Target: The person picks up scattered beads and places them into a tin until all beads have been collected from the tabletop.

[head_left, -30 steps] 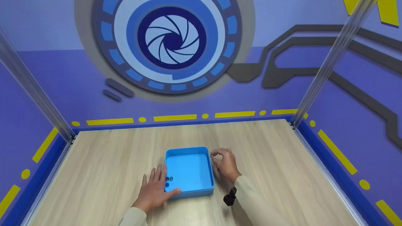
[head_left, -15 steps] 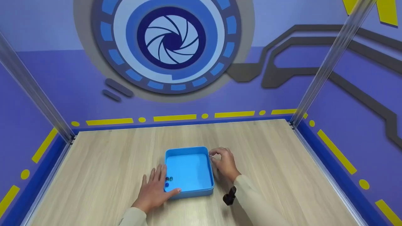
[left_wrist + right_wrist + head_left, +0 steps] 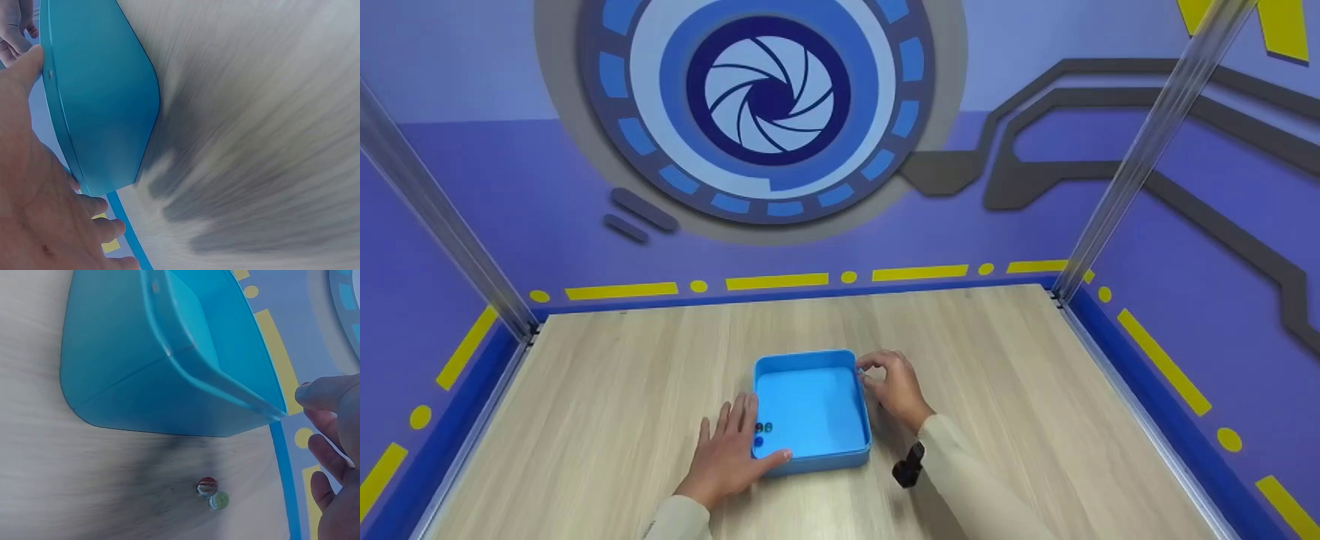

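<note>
A square blue box (image 3: 810,411) without a lid sits on the table. Inside, by its left wall, lie three small dark marbles (image 3: 758,442). My left hand (image 3: 724,457) rests against the box's left side with fingers spread and straight, its thumb over the near rim. At the far right corner of the rim, my right hand (image 3: 896,386) pinches a small marble (image 3: 306,384) between thumb and forefinger, mostly hidden by the fingertips. In the right wrist view, a red-streaked glass marble (image 3: 207,486) and a greenish one (image 3: 219,500) lie on the table beside the box.
The wooden table (image 3: 645,360) is bounded by purple printed panels (image 3: 1012,240) at the back and sides, with metal posts (image 3: 1155,150) at the corners. A black device (image 3: 909,469) is worn at the right wrist.
My right hand has shifted slightly left, its fingertips closer to the box's right rim. The left hand, the box and the marbles inside have stayed put.
</note>
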Motion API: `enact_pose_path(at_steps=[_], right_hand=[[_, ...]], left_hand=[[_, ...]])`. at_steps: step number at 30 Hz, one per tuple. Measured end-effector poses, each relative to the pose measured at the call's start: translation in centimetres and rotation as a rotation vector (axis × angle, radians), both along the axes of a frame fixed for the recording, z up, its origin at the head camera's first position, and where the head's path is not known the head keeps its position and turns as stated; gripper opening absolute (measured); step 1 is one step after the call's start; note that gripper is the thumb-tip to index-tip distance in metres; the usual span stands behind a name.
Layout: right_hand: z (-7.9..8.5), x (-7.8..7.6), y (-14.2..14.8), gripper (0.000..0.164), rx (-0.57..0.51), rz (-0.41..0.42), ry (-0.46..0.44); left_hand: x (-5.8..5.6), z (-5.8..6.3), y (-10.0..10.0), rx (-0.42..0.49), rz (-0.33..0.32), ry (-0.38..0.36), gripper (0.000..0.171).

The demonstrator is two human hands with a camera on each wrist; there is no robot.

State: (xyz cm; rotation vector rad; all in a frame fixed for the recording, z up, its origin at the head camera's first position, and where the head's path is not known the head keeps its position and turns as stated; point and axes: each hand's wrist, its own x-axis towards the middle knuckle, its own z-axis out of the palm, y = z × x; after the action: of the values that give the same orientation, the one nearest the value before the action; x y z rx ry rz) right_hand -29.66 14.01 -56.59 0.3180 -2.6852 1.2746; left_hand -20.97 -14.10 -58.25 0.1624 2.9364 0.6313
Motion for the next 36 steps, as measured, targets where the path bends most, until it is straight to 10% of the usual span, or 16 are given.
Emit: enact_pose_path(at_steps=[36], right_hand=[[0.8, -0.2, -1.1, 0.017, 0.006, 0.069, -0.031]], left_hand=[[0.0, 0.2, 0.1, -0.008, -0.001, -0.002, 0.111]])
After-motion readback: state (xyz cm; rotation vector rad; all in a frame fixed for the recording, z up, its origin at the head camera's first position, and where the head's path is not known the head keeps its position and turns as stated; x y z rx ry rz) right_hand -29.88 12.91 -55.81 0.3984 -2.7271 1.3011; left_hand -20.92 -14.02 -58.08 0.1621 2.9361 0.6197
